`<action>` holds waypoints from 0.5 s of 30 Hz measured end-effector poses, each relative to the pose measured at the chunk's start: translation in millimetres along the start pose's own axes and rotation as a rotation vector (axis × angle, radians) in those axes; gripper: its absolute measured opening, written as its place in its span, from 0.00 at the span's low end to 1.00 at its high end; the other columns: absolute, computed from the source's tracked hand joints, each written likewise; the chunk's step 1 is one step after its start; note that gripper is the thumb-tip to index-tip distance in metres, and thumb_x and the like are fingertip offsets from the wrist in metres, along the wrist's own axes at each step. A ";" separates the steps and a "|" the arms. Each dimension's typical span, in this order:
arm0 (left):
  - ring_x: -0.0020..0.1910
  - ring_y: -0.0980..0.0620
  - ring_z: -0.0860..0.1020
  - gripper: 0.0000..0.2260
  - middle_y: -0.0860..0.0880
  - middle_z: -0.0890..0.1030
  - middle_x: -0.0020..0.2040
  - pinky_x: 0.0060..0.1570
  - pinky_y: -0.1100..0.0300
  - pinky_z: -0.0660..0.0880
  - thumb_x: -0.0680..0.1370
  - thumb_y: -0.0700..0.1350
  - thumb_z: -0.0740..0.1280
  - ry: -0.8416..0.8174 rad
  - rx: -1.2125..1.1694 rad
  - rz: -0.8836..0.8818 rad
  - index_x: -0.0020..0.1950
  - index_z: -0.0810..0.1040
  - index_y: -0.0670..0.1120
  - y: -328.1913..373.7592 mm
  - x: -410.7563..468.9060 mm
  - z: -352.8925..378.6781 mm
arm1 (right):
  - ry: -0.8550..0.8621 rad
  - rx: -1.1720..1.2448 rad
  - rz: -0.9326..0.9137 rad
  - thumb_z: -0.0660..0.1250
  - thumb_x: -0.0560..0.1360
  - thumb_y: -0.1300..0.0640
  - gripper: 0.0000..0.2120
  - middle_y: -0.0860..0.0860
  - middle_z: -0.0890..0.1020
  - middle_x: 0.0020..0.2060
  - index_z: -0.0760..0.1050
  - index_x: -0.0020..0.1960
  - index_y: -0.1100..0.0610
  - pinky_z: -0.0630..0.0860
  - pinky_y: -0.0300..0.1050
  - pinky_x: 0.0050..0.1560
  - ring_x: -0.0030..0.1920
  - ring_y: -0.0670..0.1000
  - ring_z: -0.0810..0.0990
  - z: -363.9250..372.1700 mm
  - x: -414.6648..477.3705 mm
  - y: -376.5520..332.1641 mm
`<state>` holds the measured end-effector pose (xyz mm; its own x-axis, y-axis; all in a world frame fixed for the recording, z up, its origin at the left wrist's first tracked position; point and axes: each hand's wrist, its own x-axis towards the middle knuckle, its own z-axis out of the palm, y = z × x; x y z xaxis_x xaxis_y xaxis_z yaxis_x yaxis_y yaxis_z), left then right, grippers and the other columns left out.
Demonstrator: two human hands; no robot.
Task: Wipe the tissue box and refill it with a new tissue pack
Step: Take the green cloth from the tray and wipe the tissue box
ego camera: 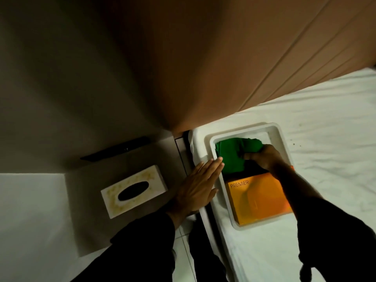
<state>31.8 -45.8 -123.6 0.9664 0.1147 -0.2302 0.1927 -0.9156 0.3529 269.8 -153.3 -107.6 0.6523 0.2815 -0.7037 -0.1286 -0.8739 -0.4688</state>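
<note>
A white tissue box (133, 191) with yellowish marks and a dark oval slot sits on the bedside surface at the left. On the bed to the right stands a white tray (283, 139). Inside it lie a green cloth (232, 154) at the far end and an orange tissue pack (259, 197) labelled PREMIER at the near end. My right hand (263, 157) is closed on the green cloth inside the tray. My left hand (200, 185) lies flat and open, fingers together, against the tray's left rim, holding nothing.
A dark remote control (116, 151) lies behind the tissue box by the wall. The brown padded headboard (234, 68) rises behind the bed. White bedsheet (325, 123) surrounds the tray. A narrow gap with tiled floor (183, 251) separates bedside surface and bed.
</note>
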 end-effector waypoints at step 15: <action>0.80 0.44 0.48 0.54 0.46 0.44 0.81 0.77 0.45 0.53 0.68 0.64 0.73 -0.125 -0.091 -0.480 0.80 0.43 0.45 -181.9 -234.8 46.4 | -0.625 0.833 0.186 0.71 0.70 0.51 0.19 0.60 0.86 0.56 0.83 0.59 0.56 0.84 0.53 0.41 0.53 0.63 0.86 143.7 -190.3 -9.9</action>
<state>-238.1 76.0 -175.8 0.7387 0.4624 -0.4904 0.6296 -0.7331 0.2572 39.6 -141.3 -45.8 0.0998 0.5321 -0.8408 -0.8131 -0.4434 -0.3771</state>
